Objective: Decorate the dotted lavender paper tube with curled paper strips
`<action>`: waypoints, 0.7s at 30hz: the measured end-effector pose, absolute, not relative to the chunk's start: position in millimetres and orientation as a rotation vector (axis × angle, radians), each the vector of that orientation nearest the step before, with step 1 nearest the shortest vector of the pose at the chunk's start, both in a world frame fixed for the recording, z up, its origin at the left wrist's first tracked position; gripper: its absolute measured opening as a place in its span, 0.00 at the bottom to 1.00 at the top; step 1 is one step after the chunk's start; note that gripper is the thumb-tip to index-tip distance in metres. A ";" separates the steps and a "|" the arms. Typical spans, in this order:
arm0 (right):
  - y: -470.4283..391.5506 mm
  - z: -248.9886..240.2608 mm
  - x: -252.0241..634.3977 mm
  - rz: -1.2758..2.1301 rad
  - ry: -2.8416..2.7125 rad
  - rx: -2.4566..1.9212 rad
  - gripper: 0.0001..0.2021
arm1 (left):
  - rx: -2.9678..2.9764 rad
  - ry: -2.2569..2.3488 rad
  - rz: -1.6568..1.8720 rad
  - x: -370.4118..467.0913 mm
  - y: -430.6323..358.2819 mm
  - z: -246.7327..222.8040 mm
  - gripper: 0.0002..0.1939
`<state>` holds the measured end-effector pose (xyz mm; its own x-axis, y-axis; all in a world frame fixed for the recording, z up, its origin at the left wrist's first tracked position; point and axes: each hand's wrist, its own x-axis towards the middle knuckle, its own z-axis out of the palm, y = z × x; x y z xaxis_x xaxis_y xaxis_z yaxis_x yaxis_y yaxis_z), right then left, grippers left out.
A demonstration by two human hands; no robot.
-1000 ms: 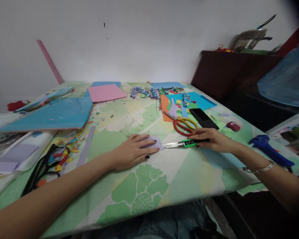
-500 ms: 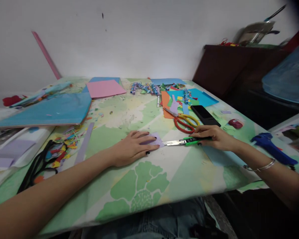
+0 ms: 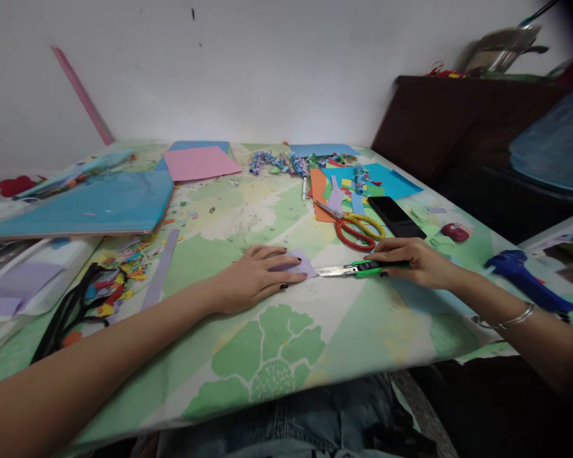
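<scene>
My left hand (image 3: 258, 278) lies flat with fingers stretched over a small piece of purple paper (image 3: 305, 262), pressing it on the table; much of the paper is under the fingers. My right hand (image 3: 410, 262) is closed around a green and black utility knife (image 3: 370, 268). Its metal blade points left, and the tip reaches the right edge of the purple paper. Just beyond the knife lie scissors (image 3: 356, 232) with red and yellow handles. Light blue paper (image 3: 427, 298) is partly under my right hand.
A black phone (image 3: 396, 216) and a blue glue gun (image 3: 530, 280) lie to the right. Orange paper (image 3: 321, 197), colored scraps and curled paper pieces (image 3: 279, 162) spread at the back. On the left are black-framed glasses (image 3: 71, 305), a purple strip (image 3: 161, 270) and a blue folder (image 3: 86, 203).
Both hands stay nearly in place, with the knife tip still at the paper's edge. The view has shifted slightly, so background things sit a little differently.
</scene>
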<state>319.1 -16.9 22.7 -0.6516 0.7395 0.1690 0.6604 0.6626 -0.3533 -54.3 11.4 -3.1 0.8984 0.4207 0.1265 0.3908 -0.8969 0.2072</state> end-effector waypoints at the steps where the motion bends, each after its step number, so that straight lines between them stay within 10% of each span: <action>1: -17.6 22.2 318.0 0.365 -2.581 -1.121 0.16 | 2.888 0.620 0.252 -54.4 11.4 -3.1 0.21; 21: -26.0 24.8 293.2 0.263 -2.650 -1.072 0.17 | 2.828 0.644 0.288 -53.5 12.8 -2.6 0.19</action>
